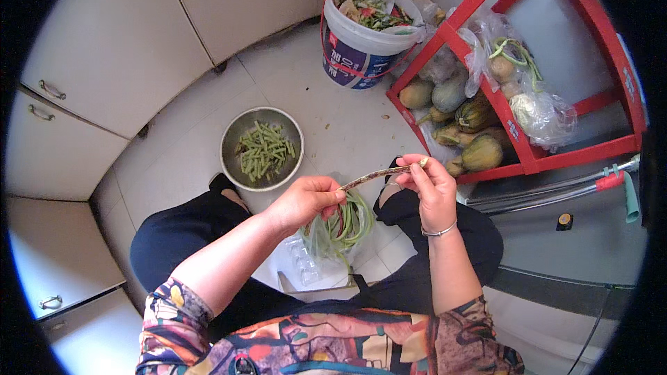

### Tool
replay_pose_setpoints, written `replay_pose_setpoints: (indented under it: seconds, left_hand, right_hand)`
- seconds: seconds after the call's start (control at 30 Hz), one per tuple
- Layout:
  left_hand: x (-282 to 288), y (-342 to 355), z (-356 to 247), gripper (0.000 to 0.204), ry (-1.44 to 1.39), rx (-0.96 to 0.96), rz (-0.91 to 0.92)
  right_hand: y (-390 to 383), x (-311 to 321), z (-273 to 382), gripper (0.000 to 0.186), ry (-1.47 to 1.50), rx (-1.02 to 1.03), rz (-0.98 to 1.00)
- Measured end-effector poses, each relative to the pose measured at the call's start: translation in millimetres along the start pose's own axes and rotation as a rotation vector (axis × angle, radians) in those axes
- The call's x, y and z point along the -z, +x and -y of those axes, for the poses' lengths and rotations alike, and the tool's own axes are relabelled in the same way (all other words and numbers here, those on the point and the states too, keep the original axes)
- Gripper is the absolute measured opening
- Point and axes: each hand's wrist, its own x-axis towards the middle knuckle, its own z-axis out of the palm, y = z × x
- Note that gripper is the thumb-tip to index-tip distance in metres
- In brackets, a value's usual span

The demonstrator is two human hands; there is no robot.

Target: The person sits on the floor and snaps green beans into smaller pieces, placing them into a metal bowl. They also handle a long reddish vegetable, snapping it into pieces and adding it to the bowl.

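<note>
A long bean [375,176], green with dark purplish patches, is stretched between my two hands. Its near end is pinched by my left hand [306,201], thumb against fingers. Higher up and to the right, my right hand [432,191] grips the other end between thumb and fingertips. Just below the bean, a clear plastic bag [313,239] holds more long green beans [347,226], partly hidden by my left hand. Ahead to the left, a metal bowl [228,153] on the floor contains short cut bean pieces [264,151].
A white and blue bucket [361,52] of vegetable scraps stands ahead. To the right, a red rack [517,140] holds several squashes [481,153] and bagged vegetables [542,118]. White cabinets [104,48] line the left side. Metal tubes [549,191] lie at the right.
</note>
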Motion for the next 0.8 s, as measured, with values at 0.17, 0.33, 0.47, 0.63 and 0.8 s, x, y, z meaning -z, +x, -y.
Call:
replay_pose_setpoints:
  seconds: [0.17, 0.33, 0.47, 0.63, 0.8]
  left_hand:
    - [-7, 4, -5, 0.028, 0.035, -0.018, -0.004]
    - [-6, 3, -2, 0.037, -0.125, 0.046, -0.039]
    - [1, 6, 1, 0.031, -0.117, 0.070, -0.002]
    - [-1, 8, 2, 0.028, -0.121, 0.098, -0.017]
    - [6, 8, 6, 0.028, -0.114, 0.116, -0.040]
  right_hand:
    - [16, 31, 9, 0.014, -0.154, 0.037, 0.072]
    - [63, 79, 76, 0.014, -0.166, 0.353, -0.263]
    - [121, 141, 133, 0.014, 0.146, 0.556, -0.652]
    - [207, 207, 160, 0.017, 0.149, 0.562, -0.942]
    - [232, 236, 121, 0.029, -0.350, 0.166, -0.848]
